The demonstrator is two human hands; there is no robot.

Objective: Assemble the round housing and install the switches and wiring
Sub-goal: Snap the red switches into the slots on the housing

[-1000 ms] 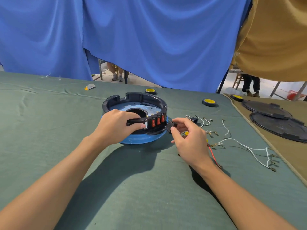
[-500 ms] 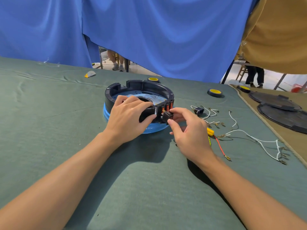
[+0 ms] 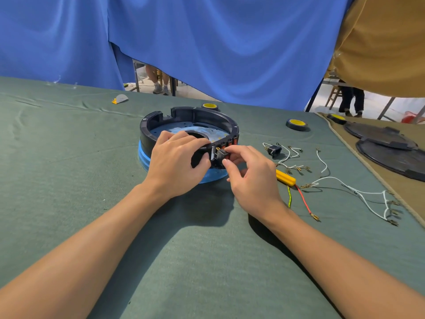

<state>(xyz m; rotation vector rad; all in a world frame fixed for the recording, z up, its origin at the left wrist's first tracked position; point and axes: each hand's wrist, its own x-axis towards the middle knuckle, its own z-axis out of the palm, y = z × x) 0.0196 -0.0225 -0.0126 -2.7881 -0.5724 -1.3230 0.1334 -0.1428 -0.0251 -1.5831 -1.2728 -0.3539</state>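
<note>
The round black housing ring (image 3: 197, 115) sits on a blue base (image 3: 143, 155) on the green cloth. Red rocker switches (image 3: 232, 142) line its near right wall. My left hand (image 3: 177, 162) grips the ring's front wall, fingers over the rim and thumb on the outside. My right hand (image 3: 250, 178) pinches a small black switch (image 3: 221, 154) between thumb and forefinger, right against the wall beside the fitted switches. A loose black switch (image 3: 274, 149) and white wires with brass terminals (image 3: 358, 192) lie to the right.
A yellow connector (image 3: 285, 177) with red and yellow-green leads lies by my right wrist. Yellow-centred tape rolls (image 3: 296, 124) stand behind. Two dark round covers (image 3: 391, 155) rest on the tan cloth at far right. Blue curtains hang behind the table.
My right hand has carried the black switch left, from beside the housing up against its front wall. My left hand has kept its grip on the ring.
</note>
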